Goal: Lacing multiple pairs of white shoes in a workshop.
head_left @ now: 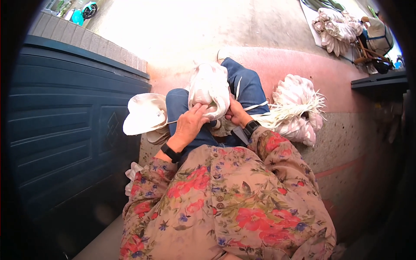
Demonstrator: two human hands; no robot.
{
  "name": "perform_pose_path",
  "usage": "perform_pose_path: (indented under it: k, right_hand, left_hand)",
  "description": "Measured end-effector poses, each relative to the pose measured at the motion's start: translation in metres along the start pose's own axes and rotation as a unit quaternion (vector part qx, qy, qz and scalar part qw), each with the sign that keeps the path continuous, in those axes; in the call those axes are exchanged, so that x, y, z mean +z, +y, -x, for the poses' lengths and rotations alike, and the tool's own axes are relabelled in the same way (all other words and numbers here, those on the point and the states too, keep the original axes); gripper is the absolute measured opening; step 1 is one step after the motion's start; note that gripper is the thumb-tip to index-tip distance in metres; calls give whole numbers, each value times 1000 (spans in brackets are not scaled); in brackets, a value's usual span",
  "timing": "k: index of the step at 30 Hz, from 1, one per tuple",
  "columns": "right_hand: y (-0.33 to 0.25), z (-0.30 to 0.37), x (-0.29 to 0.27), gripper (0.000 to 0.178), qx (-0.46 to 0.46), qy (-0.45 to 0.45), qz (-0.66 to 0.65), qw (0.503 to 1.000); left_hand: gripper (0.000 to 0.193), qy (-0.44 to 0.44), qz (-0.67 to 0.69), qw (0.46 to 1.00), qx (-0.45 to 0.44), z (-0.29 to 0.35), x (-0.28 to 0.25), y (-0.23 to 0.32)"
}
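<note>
A pale, layered bundle of white fibrous husk-like material (209,89) rests on my lap over blue jeans (247,86). My left hand (189,123) presses its fingers against the bundle's lower left side. My right hand (236,113) grips the bundle's lower right edge, where a thin pale strip (255,106) trails off to the right. Both wrists carry dark bands. I sit on a stone step in a floral shirt.
A white brimmed hat (145,115) lies at my left knee. A heap of similar white husks (297,108) sits on the step to my right; more lie on a sheet at top right (336,28). A dark blue panelled door (65,121) fills the left.
</note>
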State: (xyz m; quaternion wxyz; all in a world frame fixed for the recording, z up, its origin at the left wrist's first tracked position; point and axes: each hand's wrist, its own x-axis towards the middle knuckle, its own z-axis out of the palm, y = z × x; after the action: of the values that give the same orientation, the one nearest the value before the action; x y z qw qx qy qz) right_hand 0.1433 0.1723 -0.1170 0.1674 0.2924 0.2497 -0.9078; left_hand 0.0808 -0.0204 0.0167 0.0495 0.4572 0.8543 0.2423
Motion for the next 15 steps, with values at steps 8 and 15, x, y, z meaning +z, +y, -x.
perform_pose_path:
  k: [8,15]
  right_hand:
    - [9,12,15,39,48,66,59,995]
    - [14,31,21,33,-62,104,71,990]
  left_hand:
    - [73,-269,95,958,39,-17,1,-28]
    - [54,-231,33,972,-22,-2,22,-14]
